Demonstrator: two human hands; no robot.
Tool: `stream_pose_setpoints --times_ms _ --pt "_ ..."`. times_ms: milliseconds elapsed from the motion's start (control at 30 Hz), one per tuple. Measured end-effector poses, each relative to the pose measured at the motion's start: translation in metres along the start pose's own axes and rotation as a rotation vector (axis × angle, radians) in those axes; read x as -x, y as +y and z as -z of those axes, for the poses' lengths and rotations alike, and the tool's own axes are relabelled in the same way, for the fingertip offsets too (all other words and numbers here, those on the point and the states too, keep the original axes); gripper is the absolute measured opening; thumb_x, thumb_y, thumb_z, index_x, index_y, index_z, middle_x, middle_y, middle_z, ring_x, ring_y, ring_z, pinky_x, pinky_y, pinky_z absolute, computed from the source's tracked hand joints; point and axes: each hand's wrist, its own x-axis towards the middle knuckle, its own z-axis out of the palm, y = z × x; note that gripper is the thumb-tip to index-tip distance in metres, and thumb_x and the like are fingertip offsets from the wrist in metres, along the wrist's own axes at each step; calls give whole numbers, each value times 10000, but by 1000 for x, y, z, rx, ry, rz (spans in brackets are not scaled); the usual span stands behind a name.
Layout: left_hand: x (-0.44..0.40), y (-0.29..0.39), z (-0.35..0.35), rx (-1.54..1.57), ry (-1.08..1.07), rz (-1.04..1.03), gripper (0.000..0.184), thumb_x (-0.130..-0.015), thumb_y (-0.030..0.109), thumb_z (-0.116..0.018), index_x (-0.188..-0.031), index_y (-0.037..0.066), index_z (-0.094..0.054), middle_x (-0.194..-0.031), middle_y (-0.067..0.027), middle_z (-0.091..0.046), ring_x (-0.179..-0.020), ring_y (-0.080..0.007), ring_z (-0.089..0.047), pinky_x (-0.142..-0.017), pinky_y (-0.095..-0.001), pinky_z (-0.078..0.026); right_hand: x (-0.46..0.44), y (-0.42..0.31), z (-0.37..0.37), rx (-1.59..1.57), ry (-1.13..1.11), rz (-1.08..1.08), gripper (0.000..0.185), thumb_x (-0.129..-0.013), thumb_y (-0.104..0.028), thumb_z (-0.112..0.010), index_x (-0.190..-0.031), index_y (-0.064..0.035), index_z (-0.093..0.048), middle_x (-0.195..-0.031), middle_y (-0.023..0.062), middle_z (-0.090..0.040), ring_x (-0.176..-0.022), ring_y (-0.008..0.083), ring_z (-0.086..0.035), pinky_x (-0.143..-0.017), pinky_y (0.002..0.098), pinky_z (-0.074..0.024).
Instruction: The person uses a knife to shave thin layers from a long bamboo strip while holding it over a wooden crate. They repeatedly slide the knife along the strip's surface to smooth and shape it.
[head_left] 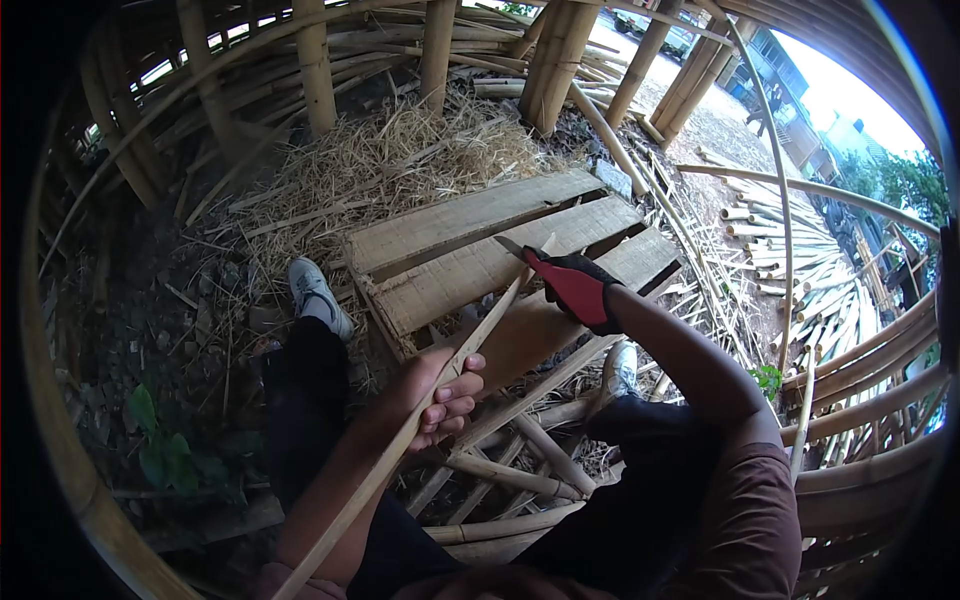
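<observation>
A long, flat bamboo strip (385, 458) runs from the bottom left up toward the middle of the view. My left hand (447, 395) is bare and has its fingers wrapped round the strip's middle. On my right hand (572, 288) is a red and black glove; its fingers are closed round a knife, whose blade (508, 246) points left across the strip's far end. Beneath both lies a low wooden slatted platform (450, 275), with gaps between its planks. The knife's handle is hidden in the glove.
Straw and shavings (400, 160) lie behind the platform. Upright bamboo posts (553, 70) stand at the back. Cut bamboo pieces (800, 250) are piled at the right. Curved bamboo poles (870, 400) rise on the right side. A distant person (770, 105) is at the upper right.
</observation>
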Motion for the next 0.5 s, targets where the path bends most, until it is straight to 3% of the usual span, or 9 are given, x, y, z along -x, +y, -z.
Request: stream_pose_setpoints --times_ms 67,200,300,400,433,467,500 --pt "1 1 -3 -15 11 -3 166 -1029 216 -314 -950 94 -394 -527 48 -356 -305 -36 -359 -255 -163 -295 -10 1 14 71 -27 29 556 -866 -672 -547 -756 -129 -595 -611 -45 -448 -500 85 -377 -470 273 -299" --pt "0 -2 -4 -58 24 -12 163 -1029 211 -311 -949 95 -392 -527 51 -353 -306 -31 -355 -258 -159 -292 -31 13 22 109 123 2 549 -865 -675 -546 -795 -135 -614 -628 -41 -471 -524 78 -404 -490 275 -320" --pt "10 -3 -12 -130 68 -27 155 -1026 207 -317 -946 97 -390 -530 53 -355 -310 -24 -358 -261 -154 -292 -15 7 22 7 -32 -5 551 -853 -687 -550 -863 -140 -624 -636 -39 -473 -490 82 -408 -428 262 -302" --pt "3 -2 -9 -97 47 -33 150 -1025 203 -319 -943 100 -390 -534 57 -357 -313 -19 -351 -264 -149 -284 -12 2 20 41 31 -56 555 -854 -692 -541 -843 -141 -608 -625 -42 -471 -466 82 -408 -402 251 -296" --pt "3 -1 -9 -95 44 -25 148 -1024 201 -319 -940 103 -390 -536 58 -358 -315 -19 -352 -264 -149 -282 -5 0 14 49 -32 20 580 -854 -704 -527 -826 -128 -591 -621 -40 -470 -461 85 -409 -413 255 -315" --pt "3 -2 -7 -92 42 -21 148 -1024 201 -319 -940 103 -390 -536 58 -358 -315 -19 -352 -264 -149 -282 3 -3 16 -9 -193 -96 607 -849 -713 -523 -835 -109 -584 -631 -34 -481 -467 85 -417 -416 265 -330" --pt "2 -2 -4 -61 18 -17 147 -1024 202 -320 -942 102 -391 -536 58 -358 -314 -21 -352 -263 -150 -283 2 -8 18 80 -134 -76 598 -850 -709 -529 -822 -113 -582 -626 -36 -479 -465 85 -412 -417 267 -328"
